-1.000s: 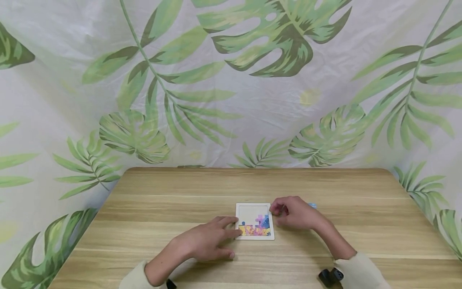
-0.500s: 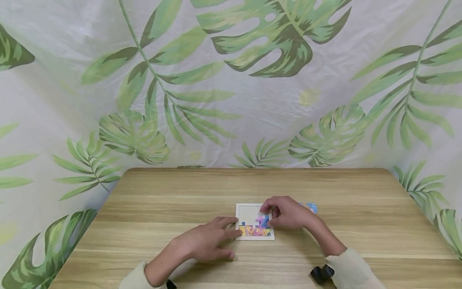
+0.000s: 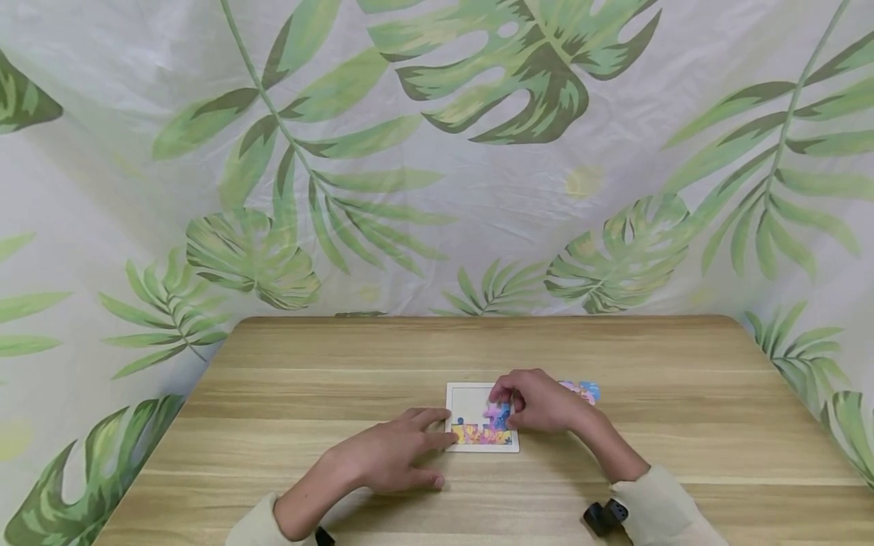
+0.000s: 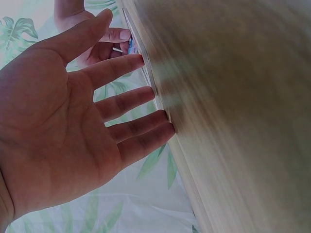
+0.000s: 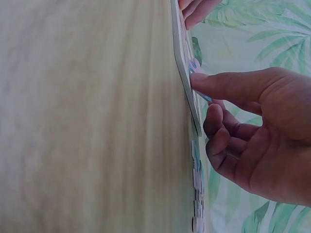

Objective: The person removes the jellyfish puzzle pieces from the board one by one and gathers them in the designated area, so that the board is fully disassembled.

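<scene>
A white-rimmed puzzle tray (image 3: 471,385) lies on the table. Yellow and pink jigsaw pieces (image 3: 474,434) line its near side, with pink and blue ones at the right. My left hand (image 3: 392,455) rests at the tray's left edge with fingers spread; in the left wrist view, the straight fingertips (image 4: 148,93) meet that edge. Over the tray's right side, my right hand (image 3: 542,402) pinches a pink and blue jigsaw piece (image 5: 195,65) between thumb and fingers, tilted close over the tray. The fingers hide much of this piece in the head view.
Several loose jigsaw pieces (image 3: 586,390) lie on the table behind and to the right of the right hand; the right wrist view shows these pieces (image 5: 197,189) in a row beyond the tray's corner. A leaf-patterned cloth (image 3: 410,189) hangs behind the wooden table (image 3: 328,356).
My right hand has moved left from beside the tray to over its right side, uncovering more of the loose pieces. My left hand has stayed in place.
</scene>
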A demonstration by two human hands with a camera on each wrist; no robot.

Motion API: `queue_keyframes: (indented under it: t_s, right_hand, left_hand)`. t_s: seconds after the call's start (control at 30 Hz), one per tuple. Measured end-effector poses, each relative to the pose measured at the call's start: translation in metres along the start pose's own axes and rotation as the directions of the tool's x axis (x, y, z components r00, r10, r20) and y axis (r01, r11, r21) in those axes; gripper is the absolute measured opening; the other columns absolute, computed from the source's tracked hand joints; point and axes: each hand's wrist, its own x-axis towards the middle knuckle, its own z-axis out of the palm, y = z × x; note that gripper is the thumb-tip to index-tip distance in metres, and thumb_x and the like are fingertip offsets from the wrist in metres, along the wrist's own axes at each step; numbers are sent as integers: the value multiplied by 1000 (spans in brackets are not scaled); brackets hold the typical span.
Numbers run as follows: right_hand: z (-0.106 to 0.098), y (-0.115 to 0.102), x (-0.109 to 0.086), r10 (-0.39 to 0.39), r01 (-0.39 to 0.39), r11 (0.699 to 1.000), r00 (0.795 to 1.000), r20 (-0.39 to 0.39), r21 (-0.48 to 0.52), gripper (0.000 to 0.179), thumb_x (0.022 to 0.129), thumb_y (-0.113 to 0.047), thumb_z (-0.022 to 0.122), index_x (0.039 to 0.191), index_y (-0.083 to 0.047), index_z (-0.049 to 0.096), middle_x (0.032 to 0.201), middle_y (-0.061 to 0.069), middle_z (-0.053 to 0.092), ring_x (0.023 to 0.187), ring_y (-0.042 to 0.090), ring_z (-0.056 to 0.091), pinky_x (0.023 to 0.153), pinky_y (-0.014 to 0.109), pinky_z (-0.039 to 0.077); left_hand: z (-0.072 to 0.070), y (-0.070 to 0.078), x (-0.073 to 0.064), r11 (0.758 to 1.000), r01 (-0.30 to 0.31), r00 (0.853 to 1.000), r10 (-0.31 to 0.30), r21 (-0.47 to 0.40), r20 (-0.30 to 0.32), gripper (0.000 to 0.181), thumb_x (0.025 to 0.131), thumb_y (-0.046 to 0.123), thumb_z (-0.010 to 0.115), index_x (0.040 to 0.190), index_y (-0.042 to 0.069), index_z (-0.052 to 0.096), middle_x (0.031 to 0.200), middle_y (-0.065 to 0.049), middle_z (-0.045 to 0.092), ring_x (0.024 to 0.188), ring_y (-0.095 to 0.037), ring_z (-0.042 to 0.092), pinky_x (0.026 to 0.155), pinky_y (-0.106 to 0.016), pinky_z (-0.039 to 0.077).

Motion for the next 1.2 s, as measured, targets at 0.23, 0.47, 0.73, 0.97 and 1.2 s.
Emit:
queue_keyframes:
  t_s: [0.23,0.47,0.73,0.97,1.2]
  right_hand:
    - [-1,-2,-1,-4,4,1000,1000,-14,-10,21,92,1,78,110,-10,76,92,-1,66,78,7,52,71,23,47]
    - [-2,-2,-3,15,-14,998,1000,-18,56,13,104,-4,67,108,-13,76,91,-1,72,79,6,55,72,22,48]
    - [0,1,-3,22,-20,993,999,-23,115,14,105,-5,65,107,-12,77,90,1,72,77,7,56,71,22,48]
    - [-2,4,-3,30,-25,991,999,-34,135,15,105,-7,65,108,-14,77,91,-1,71,80,8,57,74,23,49]
    - [-9,10,-13,49,-43,987,998,-36,152,13,104,-8,66,108,-11,78,95,1,73,82,11,56,73,23,48]
  left_hand:
    - [1,0,1,1000,7,1000,-7,3,5,59,102,46,72,155,25,60,172,-7,39,158,-33,39,121,-53,47]
    - [1,0,1,1000,11,1000,-11,7,9,59,102,46,72,155,26,59,173,-6,39,158,-32,39,121,-52,47]
    - [1,0,1,1000,17,1000,-17,1,11,60,102,47,73,156,26,59,173,-5,38,158,-32,39,121,-52,48]
    - [1,0,0,1000,13,1000,-13,8,1,60,101,47,73,156,25,59,173,-6,39,158,-32,39,120,-52,48]
    - [1,0,-1,1000,8,1000,-8,14,-4,60,101,47,73,156,25,59,173,-7,39,158,-33,39,121,-52,48]
